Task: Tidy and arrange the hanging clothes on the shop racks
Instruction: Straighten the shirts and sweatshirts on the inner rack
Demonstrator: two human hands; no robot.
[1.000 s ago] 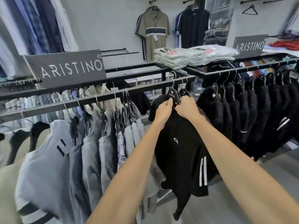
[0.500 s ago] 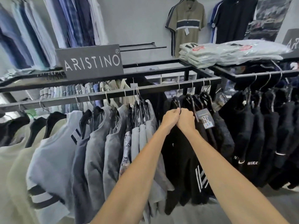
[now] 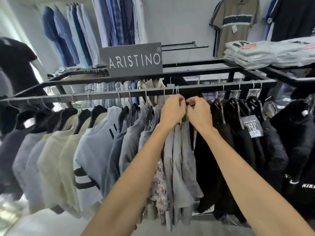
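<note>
A black metal rail (image 3: 102,94) runs across the view with clothes on black hangers. Pale, cream and grey shirts (image 3: 95,150) hang on its left half, black garments (image 3: 238,147) on its right half. My left hand (image 3: 173,109) and my right hand (image 3: 199,111) meet just under the rail, where the grey clothes (image 3: 180,159) border the black ones. Both hands are closed around hanger tops there; the hangers themselves are mostly hidden by my fingers. A grey size tag (image 3: 252,126) dangles from a black hanger to the right.
A grey ARISTINO sign (image 3: 134,59) stands on the rack's upper frame. Folded bagged shirts (image 3: 265,53) are stacked on the rack top at right. Shirts (image 3: 95,31) and polo tops (image 3: 237,23) hang on the back wall. A dark garment (image 3: 15,65) hangs at far left.
The black striped garment I held out from the rack now hangs on the rail. Both hands have risen to the hanger tops, and my view has shifted left along the rack.
</note>
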